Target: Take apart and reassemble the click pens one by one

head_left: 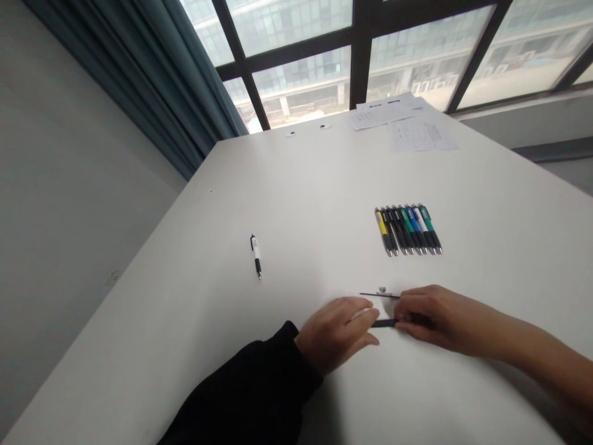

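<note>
Black strip [384, 323], long side running left to right, almost level; front end too hidden to tell. In between both hands, low over the white table [315, 204]. Right hand [428, 315] at the right end, finger and thumb pinched on it. Left hand [340, 327] over the left end, fingers a bit apart, too hidden to tell if pinching. Just past the strip, a thin black edge [373, 294] and small clip [382, 290]. Farther off, a row of pens [409, 230] and one white pen [256, 256].
</note>
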Tool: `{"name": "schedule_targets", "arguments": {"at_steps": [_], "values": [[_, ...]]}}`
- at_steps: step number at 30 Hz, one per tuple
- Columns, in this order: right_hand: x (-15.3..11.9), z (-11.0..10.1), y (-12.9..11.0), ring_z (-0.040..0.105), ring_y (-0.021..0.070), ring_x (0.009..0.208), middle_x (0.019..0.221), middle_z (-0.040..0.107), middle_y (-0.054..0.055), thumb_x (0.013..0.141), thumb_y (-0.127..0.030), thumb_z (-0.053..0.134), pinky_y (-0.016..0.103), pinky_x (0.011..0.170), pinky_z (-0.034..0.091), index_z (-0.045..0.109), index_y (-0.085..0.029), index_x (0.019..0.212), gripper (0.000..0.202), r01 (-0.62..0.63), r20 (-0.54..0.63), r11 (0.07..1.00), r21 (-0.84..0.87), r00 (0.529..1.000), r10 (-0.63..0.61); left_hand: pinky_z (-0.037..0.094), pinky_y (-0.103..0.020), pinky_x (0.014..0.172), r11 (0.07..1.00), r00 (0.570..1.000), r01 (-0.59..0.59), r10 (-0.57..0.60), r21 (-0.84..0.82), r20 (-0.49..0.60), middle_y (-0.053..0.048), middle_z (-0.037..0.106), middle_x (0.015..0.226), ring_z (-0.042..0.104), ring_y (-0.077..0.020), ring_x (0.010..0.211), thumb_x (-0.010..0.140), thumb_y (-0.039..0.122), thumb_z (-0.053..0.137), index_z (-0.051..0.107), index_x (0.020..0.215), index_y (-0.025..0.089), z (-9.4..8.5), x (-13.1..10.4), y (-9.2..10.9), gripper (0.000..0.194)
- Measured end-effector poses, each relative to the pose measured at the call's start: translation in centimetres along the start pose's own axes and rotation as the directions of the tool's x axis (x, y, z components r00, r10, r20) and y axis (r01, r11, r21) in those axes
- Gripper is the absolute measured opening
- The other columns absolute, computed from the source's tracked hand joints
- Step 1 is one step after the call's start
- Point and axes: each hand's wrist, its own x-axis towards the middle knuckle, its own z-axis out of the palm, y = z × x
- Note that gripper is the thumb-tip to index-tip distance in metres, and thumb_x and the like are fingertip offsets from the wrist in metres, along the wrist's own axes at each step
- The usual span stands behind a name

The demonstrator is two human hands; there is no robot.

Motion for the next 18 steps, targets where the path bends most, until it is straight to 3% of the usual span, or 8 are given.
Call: {"name": "schedule_targets", "arguments": {"at_steps": [3,6,10,18], "values": [[-0.5,-0.8,0.6,0.062,0.0174,0.066,0.078,0.069,0.005,0.096,-0.029,0.053,0.027,0.062,0.044,0.068,-0.020,0.089,0.019,-0.061,-0.013,0.997,-0.045,0.998,0.061,0.059,-0.039,0.088,0.997,0.992,0.076,-0.074,0.010,-0.104,-0.012,0.071,0.106,0.067,-0.0228,0.099,0.087,0.042,0.072,0.061,0.114,0.015,-0.3,-0.3,-0.6,0.039],[-1.0,-1.6,1.3,0.062,0.0180,0.066,0.078,0.070,0.005,0.096,-0.031,0.053,0.028,0.063,0.044,0.069,-0.020,0.089,0.021,-0.114,-0.019,0.991,-0.076,0.993,0.113,0.058,-0.039,0.083,0.983,0.971,0.184,-0.179,0.020,-0.158,-0.010,0.070,0.102,0.066,-0.0223,0.094,0.086,0.038,0.073,0.063,0.110,0.017,-0.3,-0.6,-1.2,0.033],[-1.5,-2.1,2.1,0.058,0.0174,0.062,0.073,0.068,0.004,0.095,-0.033,0.054,0.028,0.060,0.042,0.069,-0.020,0.086,0.022,-0.169,-0.037,0.981,-0.101,0.985,0.166,0.056,-0.038,0.083,0.961,0.952,0.277,-0.274,0.001,-0.133,-0.008,0.069,0.098,0.064,-0.0216,0.092,0.085,0.029,0.074,0.064,0.106,0.019,-0.1,-0.8,-1.6,0.025],[-1.5,-2.1,2.1,0.051,0.0146,0.055,0.065,0.062,0.001,0.090,-0.034,0.061,0.026,0.054,0.036,0.065,-0.020,0.081,0.017,-0.184,-0.075,0.982,-0.041,0.981,0.181,0.054,-0.036,0.078,0.944,0.937,0.329,-0.328,-0.010,-0.121,-0.006,0.068,0.090,0.062,-0.0208,0.085,0.086,0.022,0.072,0.067,0.099,0.018,-0.2,-0.8,-1.6,0.014]]}}
